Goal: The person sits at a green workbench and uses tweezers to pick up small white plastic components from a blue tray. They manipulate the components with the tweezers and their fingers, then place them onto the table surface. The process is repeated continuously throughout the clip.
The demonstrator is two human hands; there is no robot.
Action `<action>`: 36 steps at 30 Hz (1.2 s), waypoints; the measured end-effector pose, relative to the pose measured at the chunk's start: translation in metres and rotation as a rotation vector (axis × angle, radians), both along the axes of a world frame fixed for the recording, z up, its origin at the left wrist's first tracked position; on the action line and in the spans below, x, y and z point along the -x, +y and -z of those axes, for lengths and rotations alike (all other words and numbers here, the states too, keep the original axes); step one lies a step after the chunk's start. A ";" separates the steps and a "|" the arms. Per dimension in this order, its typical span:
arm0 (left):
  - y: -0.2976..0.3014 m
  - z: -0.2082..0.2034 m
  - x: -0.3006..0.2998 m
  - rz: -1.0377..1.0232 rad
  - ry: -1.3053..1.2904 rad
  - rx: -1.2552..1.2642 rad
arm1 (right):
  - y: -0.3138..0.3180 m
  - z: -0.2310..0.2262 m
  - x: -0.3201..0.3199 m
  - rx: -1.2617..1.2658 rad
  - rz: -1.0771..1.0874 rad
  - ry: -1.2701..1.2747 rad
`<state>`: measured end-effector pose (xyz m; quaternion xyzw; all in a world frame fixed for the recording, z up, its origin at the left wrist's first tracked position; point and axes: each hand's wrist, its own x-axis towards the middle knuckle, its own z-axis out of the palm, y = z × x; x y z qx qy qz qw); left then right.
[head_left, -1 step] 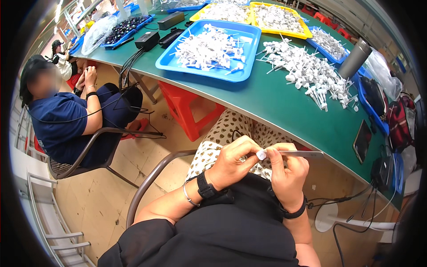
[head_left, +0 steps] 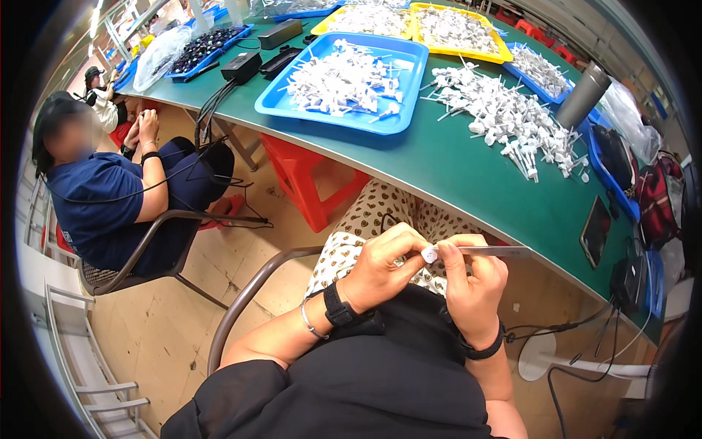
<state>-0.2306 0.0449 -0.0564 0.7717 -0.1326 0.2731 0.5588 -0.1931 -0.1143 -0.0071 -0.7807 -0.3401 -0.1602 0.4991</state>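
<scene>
Above my lap, my left hand (head_left: pixel 384 267) pinches a small white plastic part (head_left: pixel 430 254) between thumb and fingertips, its round end showing. My right hand (head_left: pixel 475 289) meets it from the right, thumb tip against the part. A thin, flat, greyish blade-like strip (head_left: pixel 504 251) sticks out rightward from the closed fingers of the right hand; the end nearest the part is hidden. Beyond the table edge, a blue tray (head_left: pixel 267 104) holds many similar white parts with thin stems. To its right lies a loose pile of white parts (head_left: pixel 504 110) on the green table.
On the green table (head_left: pixel 468 179) stand yellow trays (head_left: pixel 504 53) of white parts, a grey metal bottle (head_left: pixel 583 95) and a phone (head_left: pixel 595 233). Cables hang by a black box (head_left: pixel 627 282) at right. Below are a red stool (head_left: pixel 307 186) and, leftward, a seated person (head_left: pixel 110 183).
</scene>
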 end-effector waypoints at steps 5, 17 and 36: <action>0.000 -0.002 -0.001 0.041 0.077 0.131 | 0.003 0.005 0.001 -0.218 -0.029 0.173; 0.005 -0.002 0.001 0.116 0.166 0.305 | 0.002 0.011 -0.001 -0.329 -0.081 0.167; 0.021 -0.017 -0.002 0.132 0.172 0.312 | 0.000 0.003 0.000 -0.523 -0.135 0.313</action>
